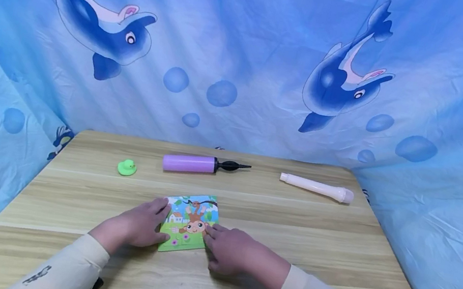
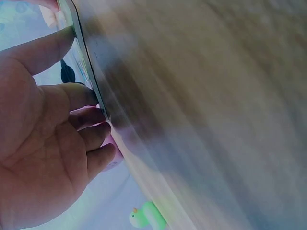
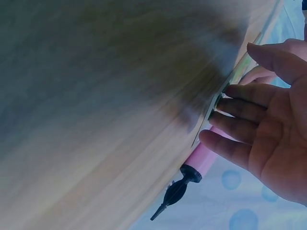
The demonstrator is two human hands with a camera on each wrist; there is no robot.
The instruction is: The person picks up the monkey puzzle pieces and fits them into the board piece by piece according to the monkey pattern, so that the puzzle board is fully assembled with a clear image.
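A thin square picture board [image 1: 184, 232] with a cartoon monkey hanging upside down lies flat on the wooden table, slightly turned. My left hand [image 1: 144, 223] touches its left side, thumb near the lower corner and fingers near the upper one. In the left wrist view those fingers [image 2: 98, 136] are loosely bent, and the thumb tip meets the board's edge. On the opposite side my right hand [image 1: 231, 251] rests its fingertips at the right edge. The right wrist view shows that hand's fingers [image 3: 235, 127] fairly straight, with the thumb apart from them.
Behind the board lies a purple hand pump [image 1: 191, 163] with a black nozzle. A green toy duck [image 1: 127, 167] sits at the back left, and a pale pink microphone-shaped stick [image 1: 317, 187] lies at the back right. Blue dolphin-print curtains [image 1: 247, 54] surround the table [image 1: 293, 217].
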